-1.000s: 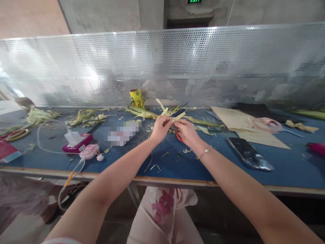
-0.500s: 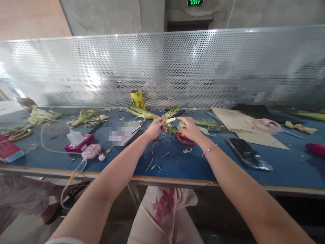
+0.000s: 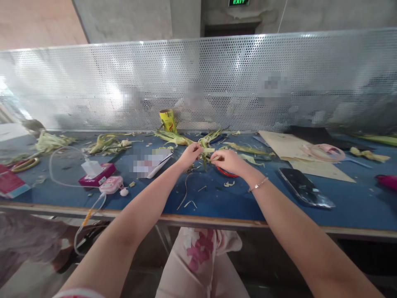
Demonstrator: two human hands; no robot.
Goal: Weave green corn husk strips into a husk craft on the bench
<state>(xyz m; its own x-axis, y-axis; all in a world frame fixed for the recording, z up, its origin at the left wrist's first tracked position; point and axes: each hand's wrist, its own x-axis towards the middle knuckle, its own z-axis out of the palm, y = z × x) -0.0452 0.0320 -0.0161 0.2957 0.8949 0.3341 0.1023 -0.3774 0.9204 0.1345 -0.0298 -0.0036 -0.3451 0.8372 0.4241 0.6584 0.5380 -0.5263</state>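
My left hand (image 3: pixel 192 154) is closed, with a pale plant strip (image 3: pixel 206 150), which looks like corn husk, sticking out of its fingertips to the right. Just right of it my right hand (image 3: pixel 228 161) is closed in a pinch on a small greenish piece (image 3: pixel 214 159), too small to name for certain. Green husk leaves (image 3: pixel 203 158) lie under and between the hands. Behind them is a larger bunch of husks (image 3: pixel 176 138). The red handle of a tool (image 3: pixel 227 172), probably scissors, shows partly beneath my right hand.
A phone (image 3: pixel 305 188) lies to the right, near brown paper sheets (image 3: pixel 322 170). To the left are a tablet-like device (image 3: pixel 155 163), a purple box (image 3: pixel 97 176) with charger and cable, and husk piles (image 3: pixel 104 145). A yellow can (image 3: pixel 168 121) stands before a perforated metal screen (image 3: pixel 217 82).
My right hand's fingers have closed and moved slightly down and left, now pinching a small piece. My left hand stays nearly in place, keeping the pale strip.
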